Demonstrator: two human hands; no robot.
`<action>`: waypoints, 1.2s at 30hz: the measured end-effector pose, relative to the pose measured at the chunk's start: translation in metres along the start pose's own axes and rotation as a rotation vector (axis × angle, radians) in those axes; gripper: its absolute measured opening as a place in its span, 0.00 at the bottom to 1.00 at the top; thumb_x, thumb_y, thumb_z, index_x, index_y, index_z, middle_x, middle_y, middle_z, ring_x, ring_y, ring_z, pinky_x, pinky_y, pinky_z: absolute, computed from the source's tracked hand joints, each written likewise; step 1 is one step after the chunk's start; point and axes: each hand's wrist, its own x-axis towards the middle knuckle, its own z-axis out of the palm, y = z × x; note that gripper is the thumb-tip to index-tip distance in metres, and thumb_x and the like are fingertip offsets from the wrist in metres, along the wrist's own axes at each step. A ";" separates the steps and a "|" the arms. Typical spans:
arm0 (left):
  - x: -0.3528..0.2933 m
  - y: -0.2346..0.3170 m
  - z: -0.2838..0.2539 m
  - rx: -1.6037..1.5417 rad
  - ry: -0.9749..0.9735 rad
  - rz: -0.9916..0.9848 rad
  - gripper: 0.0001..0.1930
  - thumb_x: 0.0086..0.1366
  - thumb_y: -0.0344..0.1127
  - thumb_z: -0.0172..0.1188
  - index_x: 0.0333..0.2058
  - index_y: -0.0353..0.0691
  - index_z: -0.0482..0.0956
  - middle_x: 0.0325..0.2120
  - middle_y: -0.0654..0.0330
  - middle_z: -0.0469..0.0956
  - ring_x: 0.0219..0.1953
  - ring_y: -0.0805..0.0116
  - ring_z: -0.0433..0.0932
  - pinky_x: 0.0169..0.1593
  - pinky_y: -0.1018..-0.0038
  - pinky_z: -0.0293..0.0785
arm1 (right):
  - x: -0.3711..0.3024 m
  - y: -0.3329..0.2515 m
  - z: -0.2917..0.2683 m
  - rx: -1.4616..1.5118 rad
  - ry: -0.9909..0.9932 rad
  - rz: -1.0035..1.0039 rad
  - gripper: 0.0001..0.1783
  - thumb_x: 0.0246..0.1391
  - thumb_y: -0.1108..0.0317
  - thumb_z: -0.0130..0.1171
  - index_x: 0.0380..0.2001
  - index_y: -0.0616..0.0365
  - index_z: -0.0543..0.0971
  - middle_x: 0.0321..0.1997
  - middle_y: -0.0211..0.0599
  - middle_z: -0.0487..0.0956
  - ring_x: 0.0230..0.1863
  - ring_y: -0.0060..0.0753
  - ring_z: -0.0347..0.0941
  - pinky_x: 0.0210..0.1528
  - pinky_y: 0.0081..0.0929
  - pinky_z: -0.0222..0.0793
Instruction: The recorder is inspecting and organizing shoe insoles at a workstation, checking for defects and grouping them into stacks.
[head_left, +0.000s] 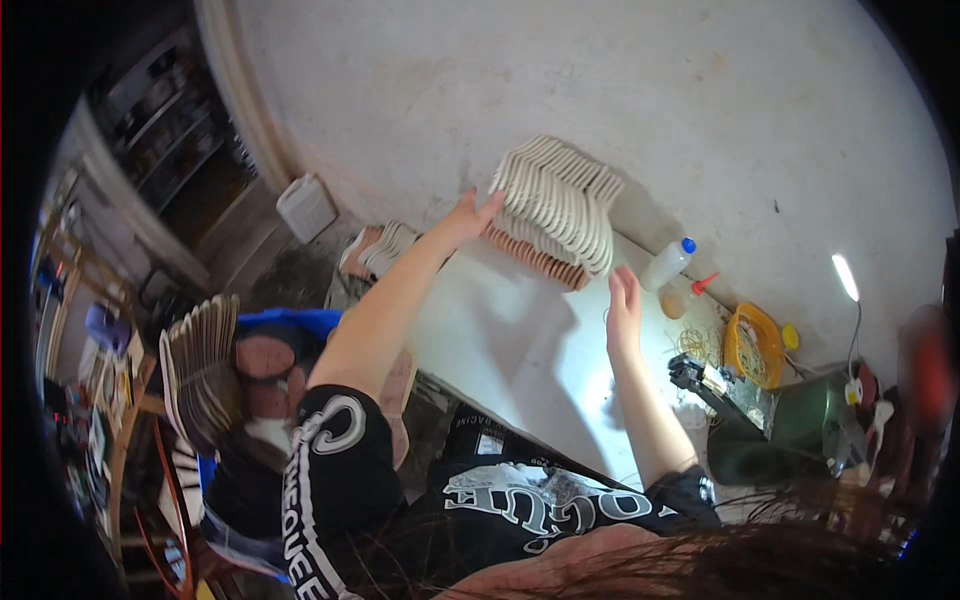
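The left hand [468, 220], thumb and fingers parted, is set against the left end of the stacked soles [560, 205] on the counter [465, 340]; the right hand [624, 312] is held ungripping beside their right end; rows are best steadied by even pressure

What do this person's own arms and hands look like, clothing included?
The left hand and right hand are ungloved, the forearms bare. The left sleeve is short and black with white lettering; the right sleeve is black with a pale print.
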 end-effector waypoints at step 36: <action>-0.371 -0.064 -0.228 0.516 -0.140 -0.176 0.21 0.67 0.47 0.50 0.50 0.37 0.73 0.46 0.46 0.76 0.51 0.51 0.73 0.54 0.62 0.68 | -0.217 -0.023 0.087 -0.039 -1.371 0.480 0.20 0.59 0.72 0.56 0.54 0.63 0.68 0.49 0.39 0.78 0.52 0.24 0.72 0.54 0.22 0.66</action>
